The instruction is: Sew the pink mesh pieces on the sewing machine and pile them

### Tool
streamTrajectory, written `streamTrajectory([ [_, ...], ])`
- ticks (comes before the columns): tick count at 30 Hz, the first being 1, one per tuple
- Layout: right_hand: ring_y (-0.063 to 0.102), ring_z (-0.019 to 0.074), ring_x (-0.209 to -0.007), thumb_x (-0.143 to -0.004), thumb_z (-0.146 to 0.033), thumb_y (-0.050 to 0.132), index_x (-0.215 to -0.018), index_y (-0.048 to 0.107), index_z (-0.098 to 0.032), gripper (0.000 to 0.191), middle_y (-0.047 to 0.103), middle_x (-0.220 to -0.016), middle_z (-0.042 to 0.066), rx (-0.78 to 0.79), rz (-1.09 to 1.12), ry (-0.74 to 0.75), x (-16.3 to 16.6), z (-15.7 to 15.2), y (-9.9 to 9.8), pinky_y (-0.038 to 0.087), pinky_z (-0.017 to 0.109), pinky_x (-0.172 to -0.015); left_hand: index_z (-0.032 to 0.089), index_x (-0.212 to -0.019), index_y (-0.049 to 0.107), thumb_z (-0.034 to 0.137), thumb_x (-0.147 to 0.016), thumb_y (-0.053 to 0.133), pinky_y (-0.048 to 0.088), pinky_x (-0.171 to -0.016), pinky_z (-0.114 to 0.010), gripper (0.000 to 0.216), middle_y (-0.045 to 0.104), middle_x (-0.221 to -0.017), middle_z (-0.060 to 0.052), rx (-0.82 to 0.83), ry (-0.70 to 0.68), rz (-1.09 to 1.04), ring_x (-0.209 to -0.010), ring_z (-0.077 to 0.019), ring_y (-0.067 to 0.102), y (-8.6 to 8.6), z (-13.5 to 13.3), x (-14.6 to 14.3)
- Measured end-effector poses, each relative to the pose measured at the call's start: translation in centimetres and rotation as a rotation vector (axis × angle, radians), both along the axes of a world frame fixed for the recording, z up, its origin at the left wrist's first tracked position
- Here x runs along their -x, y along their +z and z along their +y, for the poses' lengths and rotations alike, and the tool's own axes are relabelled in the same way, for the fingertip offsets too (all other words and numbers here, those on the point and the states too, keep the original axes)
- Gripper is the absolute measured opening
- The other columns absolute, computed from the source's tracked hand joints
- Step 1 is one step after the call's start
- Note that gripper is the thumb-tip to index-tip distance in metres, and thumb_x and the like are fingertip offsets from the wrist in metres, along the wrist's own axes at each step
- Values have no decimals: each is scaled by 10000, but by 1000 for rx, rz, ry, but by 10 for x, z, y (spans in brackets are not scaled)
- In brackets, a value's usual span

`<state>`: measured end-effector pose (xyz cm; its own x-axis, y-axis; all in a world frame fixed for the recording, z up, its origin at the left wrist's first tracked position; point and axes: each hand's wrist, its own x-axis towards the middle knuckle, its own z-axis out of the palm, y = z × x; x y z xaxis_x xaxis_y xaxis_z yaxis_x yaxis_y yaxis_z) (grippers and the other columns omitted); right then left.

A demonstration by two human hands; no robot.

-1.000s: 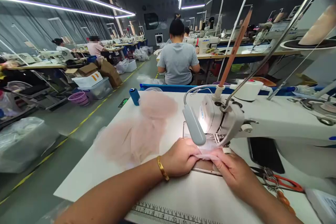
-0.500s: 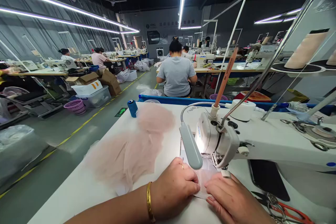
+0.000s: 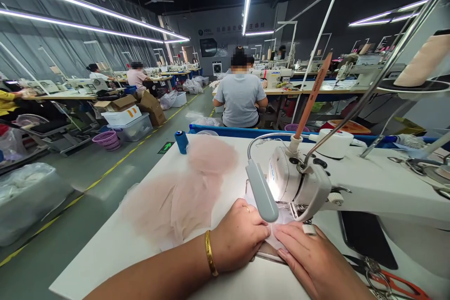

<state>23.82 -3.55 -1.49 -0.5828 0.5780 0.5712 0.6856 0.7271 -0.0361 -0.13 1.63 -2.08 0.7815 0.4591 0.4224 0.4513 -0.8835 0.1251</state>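
Observation:
A piece of sheer pale fabric [image 3: 273, 241] lies at the needle area of a white sewing machine [image 3: 283, 173]. My left hand [image 3: 241, 234], wearing a ring and a gold bangle, has curled fingers closed on the fabric's left side. Opposite it, my right hand [image 3: 309, 248] rests with its fingers stretched flat on the fabric's right side. The two hands' fingertips almost meet just in front of the presser foot. A grey lamp head [image 3: 262, 192] hides part of the sewing area.
Sheer pink fabric pieces [image 3: 176, 206] are heaped on the white table [image 3: 105, 262] at left, near a blue thread spool [image 3: 181, 142]. A black phone [image 3: 367, 239] and orange-handled scissors [image 3: 401, 283] lie at right. A co-worker [image 3: 240, 98] sits ahead.
Both hands have moved slightly forward towards the presser foot along with the pale fabric. A brownish edge now shows below the fingers. The whole view has shifted a little.

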Motion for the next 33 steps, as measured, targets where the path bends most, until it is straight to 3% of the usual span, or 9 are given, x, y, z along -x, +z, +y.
streamTrajectory([
  [4, 724, 240, -817, -1033, -140, 455, -1094, 708, -201, 268, 810, -1028, 75, -39, 6, -13, 1, 0, 0, 547, 345, -762, 194, -921, 682, 165, -990, 606, 418, -869, -414, 106, 769, -1020, -21, -25, -46, -7, -912, -202, 665, -2, -1, 1],
  [13, 726, 261, -863, -1043, -168, 459, -1165, 700, -225, 275, 806, -1095, 74, 50, -5, -91, -3, 0, -19, 575, 369, -744, 183, -854, 668, 139, -1005, 558, 420, -879, -412, 192, 778, -967, -11, -45, -69, -18, -840, -189, 643, 2, 0, 1],
  [23, 741, 281, -916, -1062, -266, 470, -1220, 735, -239, 309, 800, -1171, 103, 55, -8, -185, -6, 7, -31, 633, 409, -777, 191, -898, 724, 177, -1025, 593, 450, -891, -392, 183, 773, -992, -26, -64, 23, -75, -890, -206, 642, -2, 8, 0],
  [28, 753, 272, -894, -1060, -319, 531, -1346, 712, -240, 347, 801, -1136, 111, 46, -95, -193, -13, 12, -40, 651, 401, -763, 197, -911, 744, 206, -1048, 590, 462, -922, -393, 206, 760, -1024, -45, -68, 64, -47, -963, -225, 635, -4, 10, 0],
  [33, 768, 306, -929, -1090, -328, 434, -1305, 737, -204, 392, 804, -1105, 137, -13, -110, -247, -11, 14, -45, 660, 430, -751, 193, -932, 721, 177, -1050, 568, 447, -968, -409, 195, 766, -1026, -33, -25, 51, 16, -958, -216, 655, -3, 17, 0],
])
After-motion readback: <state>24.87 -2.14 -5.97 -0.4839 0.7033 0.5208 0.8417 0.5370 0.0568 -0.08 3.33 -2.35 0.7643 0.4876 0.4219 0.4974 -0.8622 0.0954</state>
